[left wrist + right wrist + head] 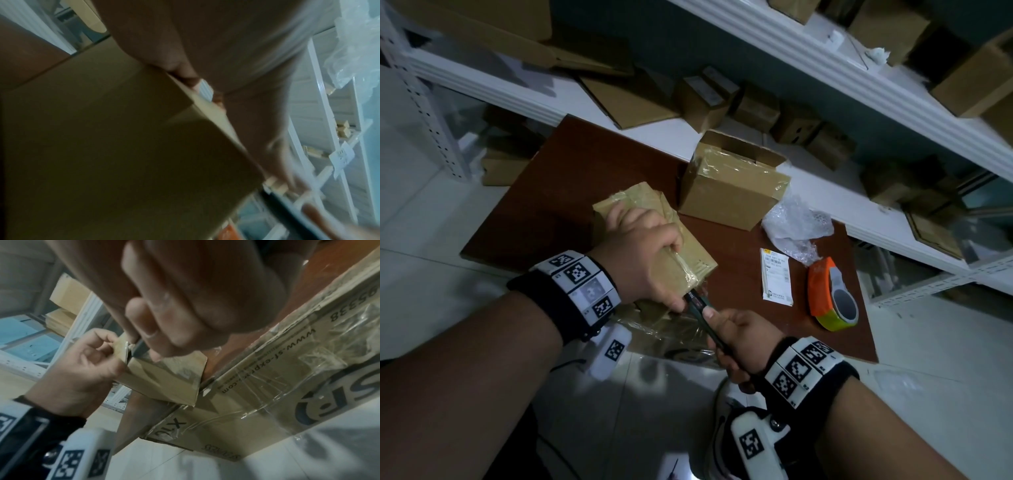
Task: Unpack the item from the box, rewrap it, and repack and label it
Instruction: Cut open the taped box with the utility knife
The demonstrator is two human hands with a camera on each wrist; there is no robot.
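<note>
A small taped cardboard box [690, 263] lies tilted on the brown board [544, 205]. My left hand [643, 246] grips it from above, fingers curled over its near edge. The left wrist view shows the box [123, 146] against my palm [205, 48]. My right hand [739, 335] holds a dark pen-shaped cutter [700, 305], its tip at the box's near corner beside my left fingers. In the right wrist view the cutter [139, 345] meets the box [164, 379] at its taped edge, next to my left hand [82, 366]. The blade itself is hidden.
An open taped carton [732, 185] stands behind. Bubble wrap [794, 222], a white label [777, 277] and an orange tape dispenser [828, 294] lie to the right. A flattened printed carton [287, 386] lies under the small box. White shelves [859, 78] hold several cartons.
</note>
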